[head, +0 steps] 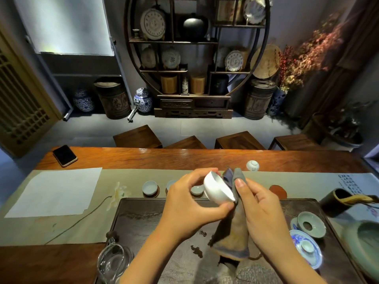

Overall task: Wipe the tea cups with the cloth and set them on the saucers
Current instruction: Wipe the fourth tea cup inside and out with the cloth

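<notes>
Holding a white cup [218,190] tilted above the dark tray [143,222], your left hand [190,203] gripped it with fingers on the rim and thumb beneath. Cups [150,187] sat on saucers [152,194] behind. Your right hand [260,206] pinched the cloth [231,228] against the cup's mouth.

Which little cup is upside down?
The white cup alone at the far side of the table, beyond the cloth. Its bottom faces up; the cups on saucers sit open side up.
</notes>
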